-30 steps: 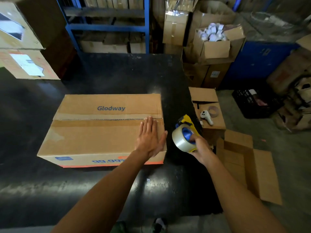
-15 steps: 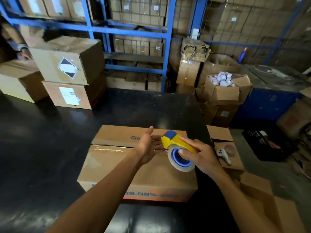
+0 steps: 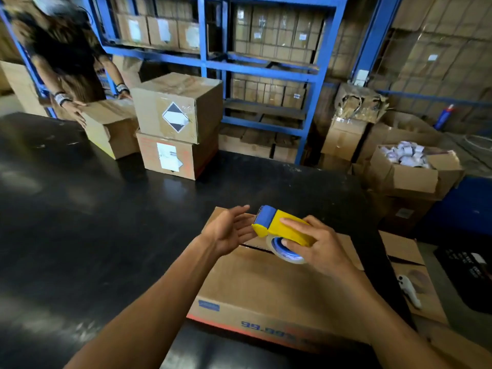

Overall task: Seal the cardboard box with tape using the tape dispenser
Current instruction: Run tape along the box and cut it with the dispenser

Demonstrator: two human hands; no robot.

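A brown cardboard box (image 3: 261, 286) lies flat on the black table (image 3: 106, 222), its flaps closed and a dark seam running across the top. My right hand (image 3: 319, 249) grips a yellow and blue tape dispenser (image 3: 279, 227) with a clear tape roll, held a little above the box's far part. My left hand (image 3: 229, 230) hovers just left of the dispenser's blue front end, palm up, fingers spread, holding nothing.
Two stacked boxes (image 3: 178, 129) stand at the table's far side, with another person (image 3: 66, 62) bent over a box (image 3: 111, 129) at far left. Blue shelving (image 3: 266, 67) lines the back. Right of the table are open cartons (image 3: 415, 171) and a white tool (image 3: 410, 290).
My left hand lifted off the box top and turned palm up beside the dispenser. My right hand brought the dispenser from beside the box to above it. The view tilted upward.
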